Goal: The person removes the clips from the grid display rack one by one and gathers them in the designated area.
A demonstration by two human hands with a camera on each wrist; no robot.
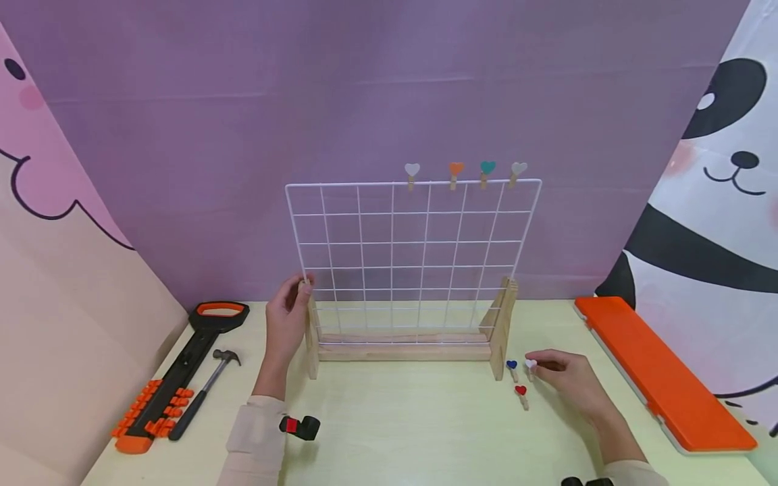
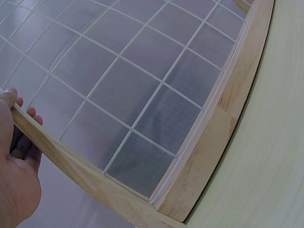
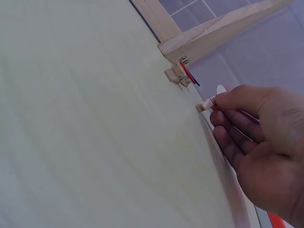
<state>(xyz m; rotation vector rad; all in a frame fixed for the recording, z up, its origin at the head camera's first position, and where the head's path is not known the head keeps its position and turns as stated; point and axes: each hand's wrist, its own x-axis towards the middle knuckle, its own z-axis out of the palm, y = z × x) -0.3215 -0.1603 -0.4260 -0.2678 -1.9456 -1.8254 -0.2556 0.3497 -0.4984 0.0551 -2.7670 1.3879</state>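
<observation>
A white wire grid (image 1: 392, 241) stands upright in a wooden stand (image 1: 404, 352). Along its top wire sit a white heart clothespin (image 1: 412, 170), an orange one (image 1: 456, 169), a teal one (image 1: 488, 168) and another white one (image 1: 519, 169). My left hand (image 1: 287, 322) holds the top of the stand's left post, thumb in front and fingers behind, as the left wrist view shows. With thumb and fingertips my right hand (image 1: 571, 379) pinches a white heart clothespin (image 3: 209, 103) low over the table. Beside it lie a blue heart clothespin (image 1: 512, 366) and a red one (image 1: 521, 393).
At the left lie a black and orange tool rack (image 1: 188, 358) and a claw hammer (image 1: 206, 391). A long orange case (image 1: 662, 371) lies along the table's right side. Behind the grid hangs a purple backdrop (image 1: 365, 101).
</observation>
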